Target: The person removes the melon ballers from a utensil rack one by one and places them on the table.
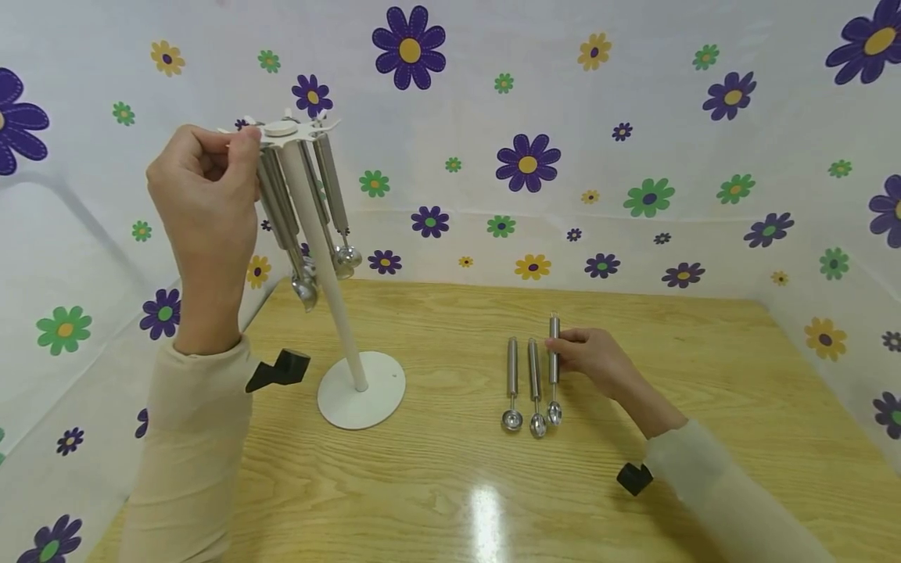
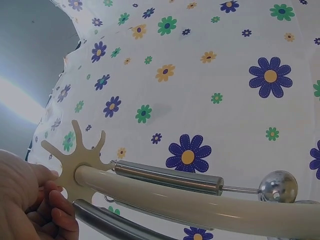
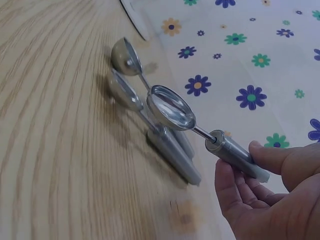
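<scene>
In the head view, my left hand (image 1: 207, 188) pinches the edge of the hooked top plate (image 1: 281, 131) of a white utensil stand. Several metal scoops (image 1: 331, 184) hang from its hooks around the pole, their bowls downward. In the left wrist view, my left hand's fingers curl at the notched plate (image 2: 80, 172), beside a hanging scoop handle (image 2: 167, 176). My right hand (image 1: 594, 356) grips the steel handle of a scoop with an oval bowl (image 3: 172, 107), which looks raised off the table in the right wrist view. Two other scoops (image 1: 512, 375) lie side by side to its left.
The stand's round white base (image 1: 362, 414) rests on the wood-grain table (image 1: 436, 485), left of the loose scoops. A flower-printed cloth (image 1: 464, 125) hangs behind and along both sides of the table.
</scene>
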Tool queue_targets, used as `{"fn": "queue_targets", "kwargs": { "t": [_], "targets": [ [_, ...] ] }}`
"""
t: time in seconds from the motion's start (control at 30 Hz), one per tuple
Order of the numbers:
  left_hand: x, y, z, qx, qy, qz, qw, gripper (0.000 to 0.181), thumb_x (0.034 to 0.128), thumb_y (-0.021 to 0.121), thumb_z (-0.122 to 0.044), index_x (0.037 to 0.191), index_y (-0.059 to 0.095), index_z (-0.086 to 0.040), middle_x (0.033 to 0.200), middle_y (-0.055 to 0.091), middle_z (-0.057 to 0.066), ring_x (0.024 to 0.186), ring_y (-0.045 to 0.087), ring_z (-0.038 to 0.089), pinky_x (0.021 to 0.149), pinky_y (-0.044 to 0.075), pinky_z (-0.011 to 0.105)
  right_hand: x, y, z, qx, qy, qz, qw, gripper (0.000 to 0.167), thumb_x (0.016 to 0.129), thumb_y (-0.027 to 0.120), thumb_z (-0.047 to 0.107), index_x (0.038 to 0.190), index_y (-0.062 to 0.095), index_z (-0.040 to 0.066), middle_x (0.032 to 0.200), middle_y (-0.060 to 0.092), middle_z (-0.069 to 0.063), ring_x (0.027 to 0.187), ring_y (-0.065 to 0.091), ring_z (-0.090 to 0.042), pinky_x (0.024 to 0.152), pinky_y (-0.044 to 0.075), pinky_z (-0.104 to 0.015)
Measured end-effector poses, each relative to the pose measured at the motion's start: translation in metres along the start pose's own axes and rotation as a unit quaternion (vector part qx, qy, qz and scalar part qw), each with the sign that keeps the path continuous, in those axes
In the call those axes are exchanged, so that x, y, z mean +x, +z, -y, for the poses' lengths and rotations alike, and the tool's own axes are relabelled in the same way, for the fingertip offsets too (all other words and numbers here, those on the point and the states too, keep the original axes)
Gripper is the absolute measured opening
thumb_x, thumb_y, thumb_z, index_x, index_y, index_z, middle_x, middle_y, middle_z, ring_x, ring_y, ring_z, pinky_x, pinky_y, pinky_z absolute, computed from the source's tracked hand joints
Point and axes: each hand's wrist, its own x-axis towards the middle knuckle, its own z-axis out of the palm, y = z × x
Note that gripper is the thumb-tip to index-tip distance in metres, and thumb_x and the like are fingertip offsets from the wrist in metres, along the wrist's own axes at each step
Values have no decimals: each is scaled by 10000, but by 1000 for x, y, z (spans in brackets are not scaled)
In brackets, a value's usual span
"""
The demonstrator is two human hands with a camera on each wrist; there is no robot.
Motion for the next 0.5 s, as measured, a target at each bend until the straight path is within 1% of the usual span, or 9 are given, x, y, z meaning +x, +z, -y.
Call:
{"fn": "queue_targets", "kwargs": {
  "t": [0.3, 0.43, 0.5],
  "targets": [
    [-2, 0, -1, 86, -15, 2, 10000, 116, 1012, 674, -189, 901, 681, -154, 796, 629, -52, 629, 526, 78, 616, 448, 165, -5, -16, -14, -104, 161, -181, 9997, 455, 1045, 647, 220, 1317, 579, -139, 1131, 647, -148, 900, 644, -142, 878, 581, -307],
    [-1, 0, 0, 139, -7, 4, 9999, 107, 1013, 674, -196, 922, 691, -142, 800, 627, -57, 637, 532, 76, 623, 452, 167, -7, -22, -17, -78, 221, -180, 9996, 454, 1045, 646, 213, 1309, 578, -150, 1135, 647, -167, 895, 643, -146, 862, 584, -291],
    [-1, 0, 0, 139, -8, 10, 9999, 106, 1013, 675, -197, 926, 694, -140, 801, 627, -58, 640, 533, 75, 625, 452, 167, -8, -23, -18, -81, 243, -152, 9996, 463, 1048, 643, 219, 1310, 575, -156, 1155, 649, -181, 901, 645, -145, 873, 582, -294]
  ]
}}
